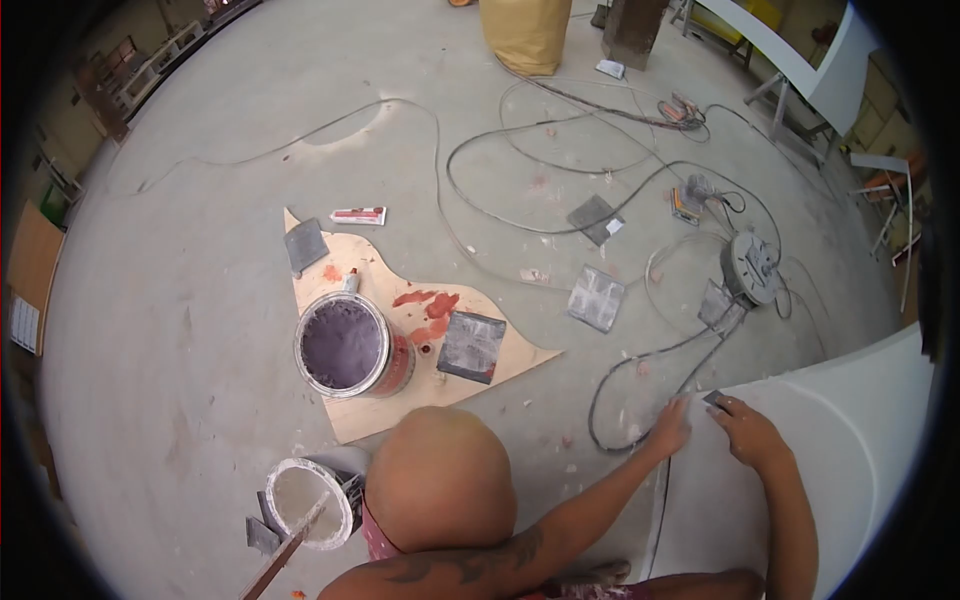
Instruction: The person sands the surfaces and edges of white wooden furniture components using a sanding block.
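Observation:
A smooth white curved panel lies at the lower right. On its upper left corner my right hand grips a small dark sanding pad, pressed against the surface near the edge. Just left of it, my left hand is at the panel's left edge; its fingers are blurred, and whether they hold anything is unclear. A tattooed forearm leads to this left hand. My bare knee fills the bottom middle.
A plywood piece bears an open can of purple-grey paste and dark sheets. Nearby are a white-rimmed bucket with a stick, a red-white tube, looped cables, a cable reel, a sander and a yellow bag.

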`<state>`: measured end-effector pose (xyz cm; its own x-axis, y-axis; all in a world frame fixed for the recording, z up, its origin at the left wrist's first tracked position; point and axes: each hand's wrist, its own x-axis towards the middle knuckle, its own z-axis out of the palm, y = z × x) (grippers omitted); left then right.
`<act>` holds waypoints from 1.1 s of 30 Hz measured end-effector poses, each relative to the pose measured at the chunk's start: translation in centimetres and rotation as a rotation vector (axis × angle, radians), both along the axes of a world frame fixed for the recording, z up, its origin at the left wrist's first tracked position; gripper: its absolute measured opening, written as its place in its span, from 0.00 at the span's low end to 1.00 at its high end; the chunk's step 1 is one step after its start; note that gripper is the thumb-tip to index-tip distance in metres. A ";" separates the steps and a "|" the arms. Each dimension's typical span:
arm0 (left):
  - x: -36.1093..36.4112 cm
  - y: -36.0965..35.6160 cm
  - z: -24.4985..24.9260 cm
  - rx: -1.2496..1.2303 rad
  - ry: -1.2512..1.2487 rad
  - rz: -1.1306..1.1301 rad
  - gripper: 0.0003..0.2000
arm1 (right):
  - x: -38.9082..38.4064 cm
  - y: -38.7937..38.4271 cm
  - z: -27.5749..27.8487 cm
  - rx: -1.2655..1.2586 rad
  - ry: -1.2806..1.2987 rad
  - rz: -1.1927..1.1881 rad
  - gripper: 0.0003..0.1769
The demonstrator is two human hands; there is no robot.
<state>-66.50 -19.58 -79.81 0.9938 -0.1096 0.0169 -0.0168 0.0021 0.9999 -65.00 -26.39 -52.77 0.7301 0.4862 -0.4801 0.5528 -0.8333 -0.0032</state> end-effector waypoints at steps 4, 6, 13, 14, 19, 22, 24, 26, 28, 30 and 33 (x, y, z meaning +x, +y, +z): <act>-0.2 -2.1 -2.6 0.153 0.151 -0.131 0.38 | -5.3 -1.0 5.5 0.045 -0.129 -0.024 0.35; 0.2 0.2 -0.4 0.115 0.264 -0.232 0.40 | -7.6 -1.4 7.8 0.027 -0.175 -0.039 0.38; -0.2 1.1 0.5 0.016 0.109 -0.161 0.38 | -8.9 -1.0 9.4 -0.117 -0.138 -0.046 0.42; 0.0 1.3 0.7 -0.012 0.044 -0.117 0.36 | -7.5 -1.1 7.9 -0.112 -0.128 -0.035 0.42; -0.1 1.4 0.6 -0.024 -0.036 -0.067 0.35 | -1.7 -0.6 1.1 -0.028 -0.035 -0.068 0.38; -0.1 1.1 0.9 -0.042 -0.010 -0.050 0.34 | -2.1 -0.6 1.6 -0.054 0.035 -0.097 0.38; -0.1 0.6 0.9 -0.023 0.026 -0.016 0.34 | -5.0 -1.3 4.7 -0.047 -0.103 -0.028 0.39; -0.3 0.7 0.7 -0.018 0.039 -0.020 0.34 | -8.6 -0.8 8.5 -0.094 -0.119 -0.138 0.41; -0.2 0.6 1.2 -0.017 0.047 -0.022 0.34 | -11.9 -1.2 11.2 -0.127 -0.123 -0.176 0.42; -0.4 0.7 1.6 -0.032 0.097 -0.009 0.33 | -13.2 -1.6 12.1 -0.151 -0.124 -0.209 0.43; -0.5 0.7 1.9 -0.044 0.090 0.003 0.33 | -13.5 -1.7 12.0 -0.117 -0.153 -0.228 0.44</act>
